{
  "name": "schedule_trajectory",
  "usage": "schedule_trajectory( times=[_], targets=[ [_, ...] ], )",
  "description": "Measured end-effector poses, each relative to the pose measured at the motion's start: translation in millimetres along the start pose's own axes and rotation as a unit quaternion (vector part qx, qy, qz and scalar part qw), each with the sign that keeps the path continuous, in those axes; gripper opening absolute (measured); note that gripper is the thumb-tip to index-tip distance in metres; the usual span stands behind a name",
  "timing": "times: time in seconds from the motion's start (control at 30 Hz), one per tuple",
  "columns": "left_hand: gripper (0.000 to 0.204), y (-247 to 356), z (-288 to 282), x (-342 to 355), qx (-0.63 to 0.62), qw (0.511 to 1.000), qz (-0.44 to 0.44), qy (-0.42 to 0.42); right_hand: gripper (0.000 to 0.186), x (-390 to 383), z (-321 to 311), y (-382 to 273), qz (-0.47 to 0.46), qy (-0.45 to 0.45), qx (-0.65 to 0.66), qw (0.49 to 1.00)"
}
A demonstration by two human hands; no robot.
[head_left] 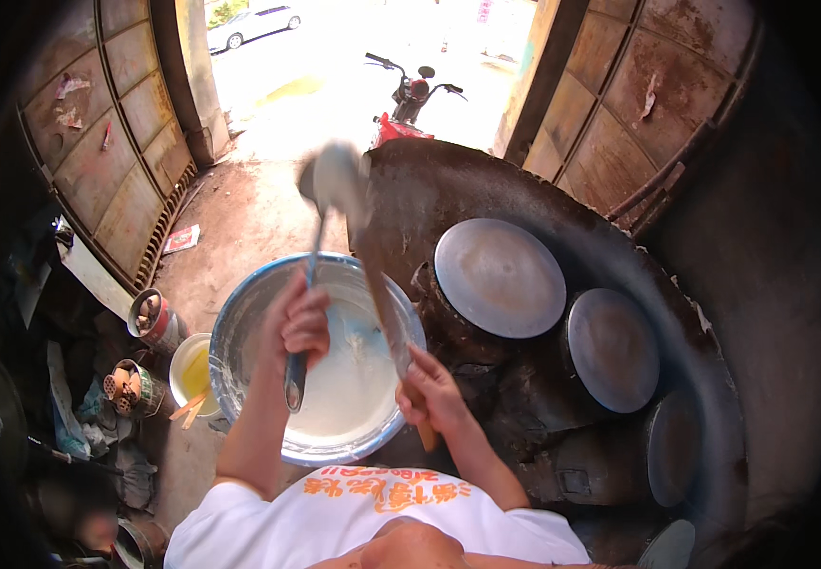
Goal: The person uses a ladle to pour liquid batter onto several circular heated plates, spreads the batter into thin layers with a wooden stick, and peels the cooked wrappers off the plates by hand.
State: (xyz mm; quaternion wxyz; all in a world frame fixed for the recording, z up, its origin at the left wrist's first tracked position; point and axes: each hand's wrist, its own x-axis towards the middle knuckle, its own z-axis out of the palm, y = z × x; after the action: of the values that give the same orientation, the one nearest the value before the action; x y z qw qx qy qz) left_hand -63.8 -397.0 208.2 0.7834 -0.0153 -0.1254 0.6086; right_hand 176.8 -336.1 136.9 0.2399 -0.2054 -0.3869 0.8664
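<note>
Clearly, your left hand [299, 324] has its fingers curled into a fist around the long, slim metal handle of a dark-headed ladle [315, 248]. The fingers are drawn in close against one another, with no visible gap at the grip; the handle's dark end pokes out below them, and the ladle's head stands well above them, tilted slightly. Your right hand [436, 391] has its fingers bent around the lower shaft of a long brown wooden stirring tool [381, 296], a looser-looking hold, with the thumb along the near side. The butt of the shaft shows just below those fingers, while its pale, coated head rises up and leftward from them. Motion blurs both heads, which overlap in view above your fingers; you cannot tell whether they touch.

Beneath and between your two sets of fingers sits a large round basin with a blue rim [224, 365], holding creamy white batter [346, 403]. Left of your left fingers, just beside the basin, stands a small white bucket of yellow liquid [183, 358]. To the right of your right fingers, a dark, curved counter [396, 190] carries round grey metal discs [501, 278].
</note>
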Motion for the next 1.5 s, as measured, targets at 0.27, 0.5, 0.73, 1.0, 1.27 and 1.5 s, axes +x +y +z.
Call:
schedule_trajectory(
  times=[0.27,0.5,0.73,1.0,1.27,1.5],
  targets=[
    [0.032,2.6,-11.2,-60.1,0.103,0.988,0.012,0.112,0.043,-50.1,-5.7,15.4,0.016,0.025,0.044,0.999],
    [0.042,-26.3,-17.0,28.8,-0.101,0.968,-0.167,0.159,0.04,-77.2,-11.4,29.8,-0.035,0.101,0.069,0.992],
    [0.033,-204.6,-51.7,182.3,-0.096,0.923,-0.369,0.056,0.042,-138.9,-95.1,-63.0,-0.349,0.436,-0.288,0.778],
    [0.036,-340.6,-118.6,300.8,-0.149,0.849,-0.505,0.052,0.044,-269.5,-221.6,82.7,-0.33,0.636,-0.236,0.656],
    [0.029,-436.9,-232.0,373.9,-0.096,0.817,-0.496,0.277,0.047,-267.2,-350.9,-6.0,-0.31,0.716,0.008,0.625],
    [0.045,-459.5,-268.6,393.1,0.395,0.787,-0.427,0.206,0.053,-237.2,-362.8,-6.8,-0.296,0.753,-0.075,0.583]
  ],
)
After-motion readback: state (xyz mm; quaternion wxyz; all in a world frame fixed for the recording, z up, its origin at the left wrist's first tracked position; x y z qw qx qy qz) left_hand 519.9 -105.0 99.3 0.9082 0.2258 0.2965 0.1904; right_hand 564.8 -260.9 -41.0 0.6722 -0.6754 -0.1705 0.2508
